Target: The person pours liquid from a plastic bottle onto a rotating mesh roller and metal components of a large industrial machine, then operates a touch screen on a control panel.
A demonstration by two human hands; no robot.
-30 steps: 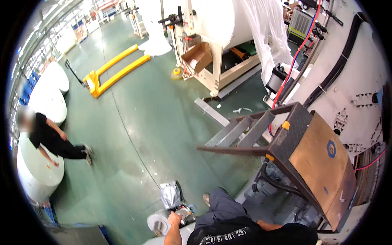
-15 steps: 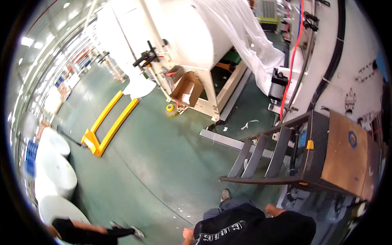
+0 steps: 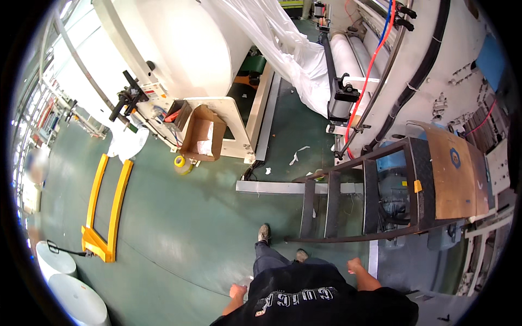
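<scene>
My left hand (image 3: 237,291) hangs beside my body at the lower middle of the view, its fingers curled in, with no held thing showing. A pale patch lies just beyond it, too small to make out. My right hand (image 3: 354,265) is out on the other side, also closed, and nothing shows in it. Nearest to that hand is a dark metal step ladder (image 3: 333,204), a short way ahead and apart from it. My two shoes (image 3: 264,232) are on the green floor (image 3: 190,228), one ahead of the other.
A yellow pallet jack (image 3: 111,228) stands at left, near large white rolls (image 3: 79,299). Ahead is a machine with a big white roll (image 3: 185,49), an open cardboard box (image 3: 189,136) and yellow tape (image 3: 182,164). A metal bar (image 3: 272,187) lies across the floor. Brown cardboard (image 3: 454,168) covers the ladder's top.
My view has turned to the right and come closer to the machine and ladder. One shoe has stepped forward. The other person at the lower left is out of view. Both hands stay closed.
</scene>
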